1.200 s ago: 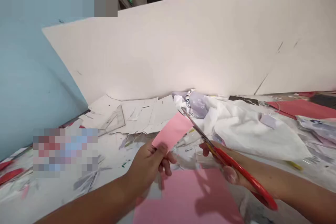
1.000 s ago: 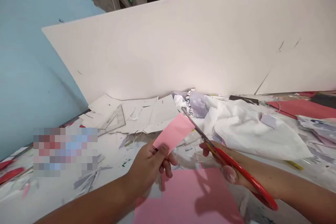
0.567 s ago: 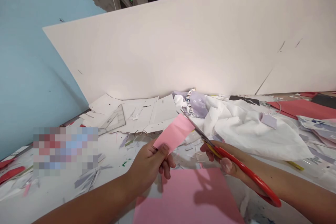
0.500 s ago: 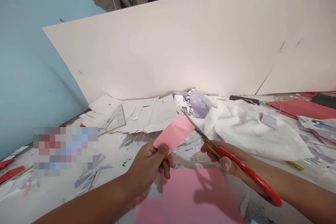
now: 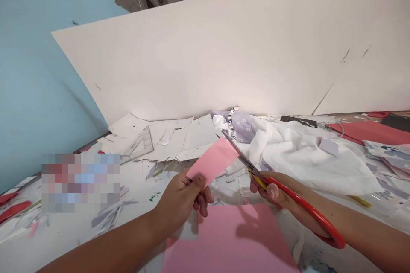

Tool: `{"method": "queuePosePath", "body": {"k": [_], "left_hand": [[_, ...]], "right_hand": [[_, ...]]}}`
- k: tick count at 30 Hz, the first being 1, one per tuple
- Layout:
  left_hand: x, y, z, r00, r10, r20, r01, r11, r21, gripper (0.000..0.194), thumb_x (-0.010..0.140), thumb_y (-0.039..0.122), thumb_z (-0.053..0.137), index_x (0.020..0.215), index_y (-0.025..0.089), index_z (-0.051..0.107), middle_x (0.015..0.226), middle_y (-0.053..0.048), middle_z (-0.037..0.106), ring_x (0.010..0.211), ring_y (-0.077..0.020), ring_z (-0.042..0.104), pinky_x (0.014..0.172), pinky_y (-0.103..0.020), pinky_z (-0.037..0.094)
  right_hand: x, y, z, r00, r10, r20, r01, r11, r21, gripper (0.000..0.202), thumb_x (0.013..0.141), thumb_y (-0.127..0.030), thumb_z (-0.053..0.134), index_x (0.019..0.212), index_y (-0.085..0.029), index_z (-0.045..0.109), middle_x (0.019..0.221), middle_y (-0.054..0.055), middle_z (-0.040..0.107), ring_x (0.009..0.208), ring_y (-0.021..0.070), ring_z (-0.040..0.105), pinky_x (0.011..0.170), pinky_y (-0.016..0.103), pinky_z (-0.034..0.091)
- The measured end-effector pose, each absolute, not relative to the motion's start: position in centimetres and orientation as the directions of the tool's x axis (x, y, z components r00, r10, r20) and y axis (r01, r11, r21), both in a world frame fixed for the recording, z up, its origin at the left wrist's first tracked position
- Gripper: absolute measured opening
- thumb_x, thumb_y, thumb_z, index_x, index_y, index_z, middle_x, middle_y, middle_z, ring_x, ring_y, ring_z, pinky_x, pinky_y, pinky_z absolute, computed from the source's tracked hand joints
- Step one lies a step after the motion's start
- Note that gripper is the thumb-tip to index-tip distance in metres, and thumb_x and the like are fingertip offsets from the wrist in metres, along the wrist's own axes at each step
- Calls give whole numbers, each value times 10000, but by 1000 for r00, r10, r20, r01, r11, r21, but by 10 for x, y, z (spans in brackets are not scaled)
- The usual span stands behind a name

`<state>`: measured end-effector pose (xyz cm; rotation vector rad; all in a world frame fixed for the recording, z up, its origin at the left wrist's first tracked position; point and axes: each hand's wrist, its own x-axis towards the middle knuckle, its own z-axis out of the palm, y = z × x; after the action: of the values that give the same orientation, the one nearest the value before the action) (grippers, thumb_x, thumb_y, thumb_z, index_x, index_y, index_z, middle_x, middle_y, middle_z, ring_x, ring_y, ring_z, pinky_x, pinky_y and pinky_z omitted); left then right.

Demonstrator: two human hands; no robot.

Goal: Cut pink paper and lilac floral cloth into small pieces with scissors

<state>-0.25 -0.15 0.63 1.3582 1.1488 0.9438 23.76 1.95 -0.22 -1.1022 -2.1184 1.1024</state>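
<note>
1. Pink paper first: the cut-off pink strip (image 5: 212,161) sits a little lower and flatter in the left hand (image 5: 182,202) than a second ago, and the scissors (image 5: 282,198) have drawn back slightly toward the person.
2. The left hand's fingers (image 5: 199,181) pinch the strip's near end, thumb on top; the strip slants up and away, above the worktop (image 5: 64,239).
3. The right hand (image 5: 272,190) is curled through the red loop handles; the blades lie nearly together, their tips touching the strip's right edge.
4. The larger pink sheet (image 5: 237,243) lies flat just below both hands (its near edge runs out of view).
5. Open room is scant: a tall white board (image 5: 224,59) walls the far side, and crumpled white cloth (image 5: 304,158) crowds the right.
6. Stiff white paper offcuts (image 5: 169,138) and a clear set square (image 5: 139,147) litter the left; red sheets (image 5: 368,132) lie far right.
</note>
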Motion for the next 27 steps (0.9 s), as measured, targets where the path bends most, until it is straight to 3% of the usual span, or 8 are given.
{"method": "queuePosePath", "body": {"k": [5,17,27], "left_hand": [[-3,0,6,224,972,-73,116,48,992,383,817,476,437,668,144,555,391,14,537,372,-112,540,437,-215,359],[-4,-2,6,224,970,-96,102,75,992,394,816,464,439,624,143,560,383,11,519,373,-121,534,431,-231,374],[-7,0,0,251,966,-64,-16,70,997,328,821,405,466,665,132,558,539,-1,590,383,-90,522,425,-229,395]], "right_hand": [[234,4,19,-515,857,7,453,279,-847,554,732,-700,289,733,-178,473,567,-46,317,506,104,275,469,249,247],[232,4,16,-509,860,-30,444,233,-865,537,725,-720,276,642,-198,376,502,-60,258,463,91,222,433,249,190],[232,5,14,-507,860,-60,474,220,-852,545,722,-735,243,593,-207,285,485,-66,239,432,80,220,429,250,170]]}}
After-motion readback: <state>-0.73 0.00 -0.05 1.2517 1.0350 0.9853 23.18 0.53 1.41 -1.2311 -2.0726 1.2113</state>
